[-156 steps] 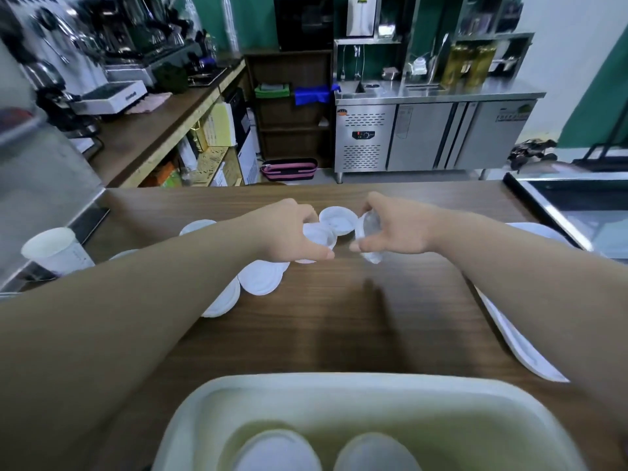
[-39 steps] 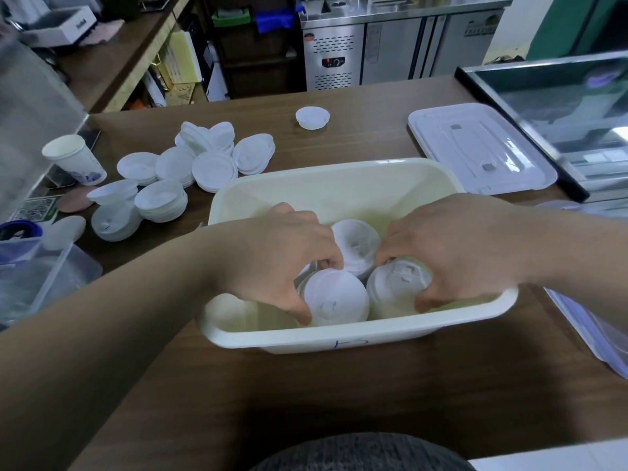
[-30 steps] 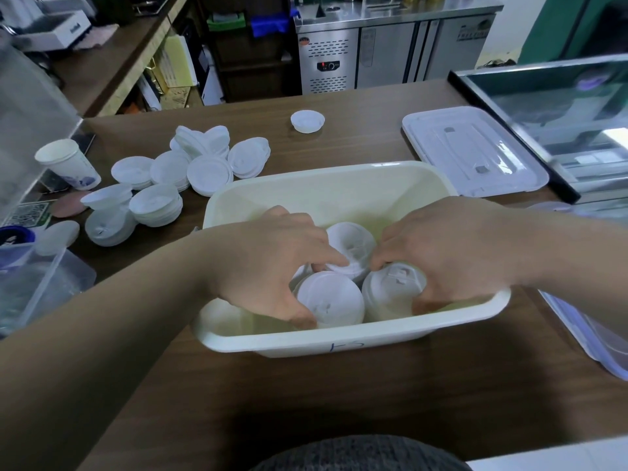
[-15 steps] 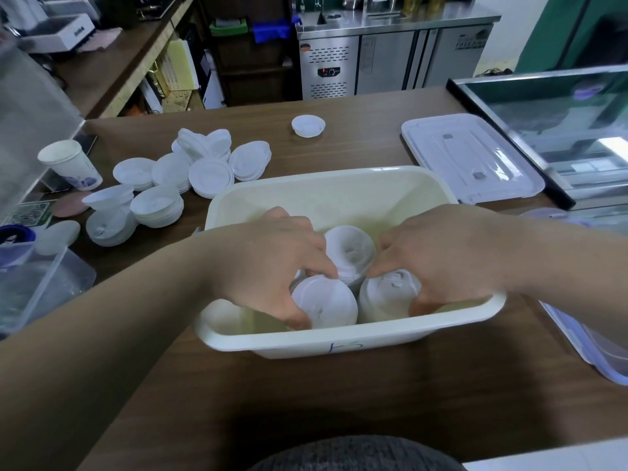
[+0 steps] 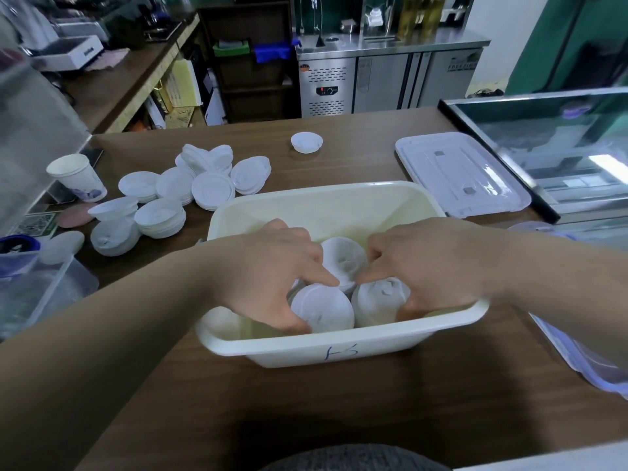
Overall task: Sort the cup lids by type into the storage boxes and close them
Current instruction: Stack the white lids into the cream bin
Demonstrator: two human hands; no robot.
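The person's left forearm, toward 8 o'clock, and right forearm, toward 3 o'clock, are bare right to the picture's edge. The left hand and right hand are bare too. At 6 o'clock shows a rounded patch of dark grey, speckled fabric garment.

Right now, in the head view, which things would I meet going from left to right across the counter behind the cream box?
paper cup → heap of loose white lids → single small lid → flat clear box cover → glass display case
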